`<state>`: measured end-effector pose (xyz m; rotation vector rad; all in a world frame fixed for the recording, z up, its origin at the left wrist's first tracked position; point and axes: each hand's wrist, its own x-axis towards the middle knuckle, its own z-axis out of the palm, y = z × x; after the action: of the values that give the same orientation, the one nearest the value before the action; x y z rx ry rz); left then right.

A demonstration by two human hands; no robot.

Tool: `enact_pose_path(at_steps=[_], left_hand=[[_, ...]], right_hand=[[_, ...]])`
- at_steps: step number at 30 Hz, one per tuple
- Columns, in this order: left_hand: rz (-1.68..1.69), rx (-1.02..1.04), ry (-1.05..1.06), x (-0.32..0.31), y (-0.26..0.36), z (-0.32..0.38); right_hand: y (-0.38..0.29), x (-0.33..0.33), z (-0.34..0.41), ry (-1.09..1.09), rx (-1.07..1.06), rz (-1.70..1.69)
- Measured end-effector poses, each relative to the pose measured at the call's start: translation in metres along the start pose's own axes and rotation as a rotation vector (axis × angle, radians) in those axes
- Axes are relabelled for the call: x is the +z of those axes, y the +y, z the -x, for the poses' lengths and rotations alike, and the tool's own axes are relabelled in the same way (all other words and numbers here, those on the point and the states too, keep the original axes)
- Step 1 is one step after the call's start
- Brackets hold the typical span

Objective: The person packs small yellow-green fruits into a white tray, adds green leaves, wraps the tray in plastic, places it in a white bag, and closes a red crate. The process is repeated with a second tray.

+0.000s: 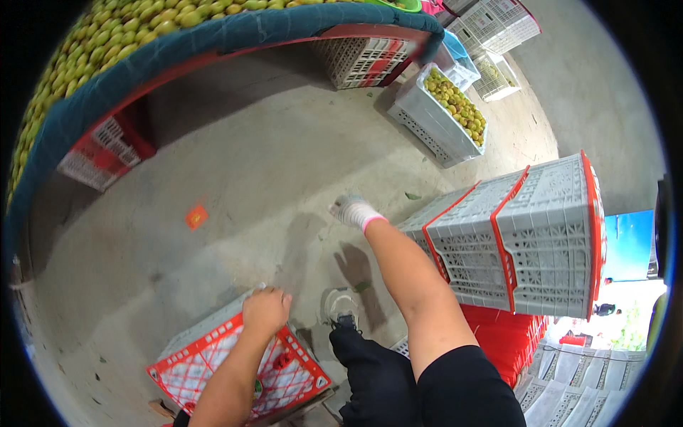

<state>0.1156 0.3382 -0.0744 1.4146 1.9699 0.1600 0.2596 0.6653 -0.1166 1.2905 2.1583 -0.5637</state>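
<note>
My bare left hand (267,309) is curled over the far edge of a plastic crate with a red lattice lid (224,368), low in the view. Through the lattice a white lining shows; the fingertips are hidden. My right hand (353,211) wears a thin striped glove with a pink cuff and reaches forward above the concrete floor (256,160). Nothing shows in it. The fingers look slightly apart, though blurred, and their shadow falls below. Right of that forearm stands a stack of grey crates with red rims (512,240).
A padded blue-edged sorting table (229,32) holds many green-yellow fruits (122,32). Beneath it are crates (368,58). A lined crate of fruit (453,107) stands at upper right. An orange paper piece (196,216) lies on the floor. My shoe (341,304) is beside the red-lidded crate.
</note>
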Motion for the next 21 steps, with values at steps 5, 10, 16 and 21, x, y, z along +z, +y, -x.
enact_pose_path(at_steps=[5,10,16,21], left_hand=[[-0.072,-0.211,0.227,0.011,0.000,-0.015],[-0.088,-0.254,0.245,0.021,0.000,-0.019],[-0.126,-0.270,0.224,0.028,0.002,-0.017],[-0.114,-0.315,0.225,0.025,0.010,-0.026]], right_hand=[[0.080,-0.047,-0.076,-0.001,0.104,-0.090],[0.204,-0.155,-0.161,0.393,0.240,-0.156],[0.239,-0.264,-0.223,0.829,0.466,-0.113],[0.250,-0.312,-0.256,0.715,0.515,-0.278]])
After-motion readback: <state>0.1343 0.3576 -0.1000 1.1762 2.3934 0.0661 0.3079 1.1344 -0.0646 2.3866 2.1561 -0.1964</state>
